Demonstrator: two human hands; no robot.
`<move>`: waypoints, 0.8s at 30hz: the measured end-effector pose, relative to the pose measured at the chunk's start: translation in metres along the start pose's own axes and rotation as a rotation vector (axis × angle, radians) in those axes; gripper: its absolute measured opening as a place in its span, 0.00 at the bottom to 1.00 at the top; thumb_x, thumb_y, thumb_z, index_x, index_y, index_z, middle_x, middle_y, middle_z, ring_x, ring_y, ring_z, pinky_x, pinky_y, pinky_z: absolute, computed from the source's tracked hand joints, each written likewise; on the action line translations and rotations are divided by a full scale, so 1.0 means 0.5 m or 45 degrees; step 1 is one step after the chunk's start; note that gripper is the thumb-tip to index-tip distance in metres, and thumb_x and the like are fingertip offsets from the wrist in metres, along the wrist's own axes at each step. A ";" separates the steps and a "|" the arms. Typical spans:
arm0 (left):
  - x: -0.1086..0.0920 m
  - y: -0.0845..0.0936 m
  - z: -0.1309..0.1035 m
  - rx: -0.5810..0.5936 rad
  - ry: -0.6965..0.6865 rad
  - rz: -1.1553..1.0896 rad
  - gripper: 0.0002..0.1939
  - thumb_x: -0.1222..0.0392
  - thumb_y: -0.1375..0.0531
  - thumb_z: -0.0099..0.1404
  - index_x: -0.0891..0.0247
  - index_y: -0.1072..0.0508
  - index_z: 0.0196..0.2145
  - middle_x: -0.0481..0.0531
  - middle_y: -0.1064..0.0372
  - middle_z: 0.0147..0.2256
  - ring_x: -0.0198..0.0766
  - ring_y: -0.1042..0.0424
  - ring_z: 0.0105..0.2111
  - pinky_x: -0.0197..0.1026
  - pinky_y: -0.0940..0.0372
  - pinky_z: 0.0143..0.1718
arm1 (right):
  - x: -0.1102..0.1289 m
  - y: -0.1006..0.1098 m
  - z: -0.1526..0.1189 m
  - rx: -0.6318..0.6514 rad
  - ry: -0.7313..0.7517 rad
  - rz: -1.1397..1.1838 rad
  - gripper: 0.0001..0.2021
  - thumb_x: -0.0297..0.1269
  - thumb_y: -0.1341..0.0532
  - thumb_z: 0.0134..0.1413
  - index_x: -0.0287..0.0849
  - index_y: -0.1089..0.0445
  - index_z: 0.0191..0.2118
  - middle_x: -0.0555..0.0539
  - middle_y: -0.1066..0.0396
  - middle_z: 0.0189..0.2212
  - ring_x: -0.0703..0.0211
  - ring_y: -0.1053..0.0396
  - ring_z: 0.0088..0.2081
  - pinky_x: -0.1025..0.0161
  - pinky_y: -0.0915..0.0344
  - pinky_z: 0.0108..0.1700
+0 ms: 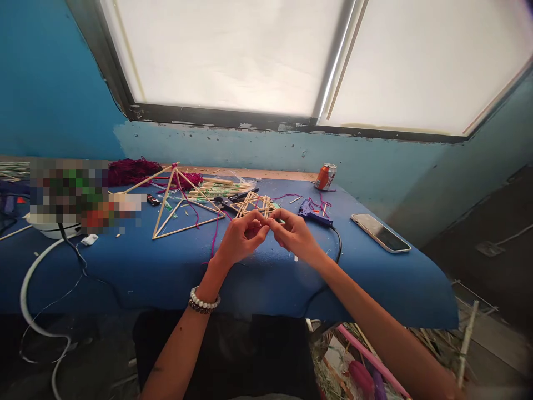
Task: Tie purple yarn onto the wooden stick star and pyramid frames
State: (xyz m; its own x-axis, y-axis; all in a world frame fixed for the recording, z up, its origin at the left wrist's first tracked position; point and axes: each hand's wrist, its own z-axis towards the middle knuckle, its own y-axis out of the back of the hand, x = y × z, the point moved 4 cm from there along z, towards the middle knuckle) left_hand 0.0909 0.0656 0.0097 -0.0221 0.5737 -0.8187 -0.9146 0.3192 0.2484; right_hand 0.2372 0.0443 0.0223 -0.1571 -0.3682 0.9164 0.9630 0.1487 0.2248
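Close together over the table's middle, my left hand [245,236] and my right hand [295,232] are both closed in a pinch, their fingertips almost meeting. Thin purple yarn [214,236] runs by my left hand and seems to pass between the fingers, though the pinched part is mostly hidden. Right behind the fingertips is a small frame of thin wooden sticks [251,204], partly covered by my hands. A larger pyramid-shaped stick frame [160,214], tied with purple yarn at its top, stands to the left. A blue glue gun [315,213] lies right of my right hand.
Black-handled pliers [227,201], loose sticks [204,191] and a dark-red yarn heap [135,171] lie behind. An orange can [326,176] and a phone [381,232] are on the right. Cables cross the left side near a white bowl [54,226].
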 end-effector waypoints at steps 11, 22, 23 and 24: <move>-0.006 0.006 0.014 0.029 0.059 -0.160 0.14 0.49 0.42 0.67 0.61 0.34 0.30 0.41 0.54 0.22 0.30 0.54 0.22 0.36 0.56 0.25 | 0.036 0.014 -0.030 -0.283 0.515 -0.533 0.06 0.37 0.40 0.64 0.42 0.29 0.43 0.47 0.32 0.41 0.71 0.41 0.24 0.69 0.44 0.22; -0.002 0.005 0.016 0.161 0.120 -0.334 0.14 0.48 0.41 0.65 0.62 0.35 0.31 0.40 0.54 0.21 0.30 0.55 0.21 0.35 0.56 0.24 | 0.053 0.004 -0.036 -0.191 0.890 -1.015 0.07 0.35 0.46 0.71 0.42 0.31 0.44 0.46 0.29 0.38 0.69 0.36 0.26 0.69 0.42 0.25; -0.003 0.004 0.015 0.154 0.119 -0.329 0.14 0.48 0.41 0.65 0.62 0.34 0.31 0.40 0.53 0.21 0.30 0.54 0.22 0.35 0.56 0.24 | 0.052 0.004 -0.035 -0.184 0.868 -1.014 0.07 0.35 0.46 0.71 0.42 0.33 0.44 0.46 0.29 0.38 0.69 0.36 0.25 0.69 0.43 0.25; -0.004 0.004 0.015 0.141 0.115 -0.321 0.15 0.47 0.41 0.65 0.62 0.33 0.32 0.41 0.52 0.21 0.30 0.53 0.22 0.35 0.55 0.24 | 0.050 0.004 -0.033 -0.176 0.838 -1.020 0.06 0.35 0.47 0.72 0.42 0.34 0.44 0.46 0.30 0.38 0.69 0.37 0.25 0.69 0.44 0.25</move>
State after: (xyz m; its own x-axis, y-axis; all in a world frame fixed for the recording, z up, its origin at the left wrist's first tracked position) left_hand 0.0920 0.0707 0.0159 0.1596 0.3981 -0.9034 -0.8462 0.5264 0.0825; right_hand 0.2390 0.0201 0.0403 -0.6502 -0.7457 0.1455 0.6530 -0.4505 0.6088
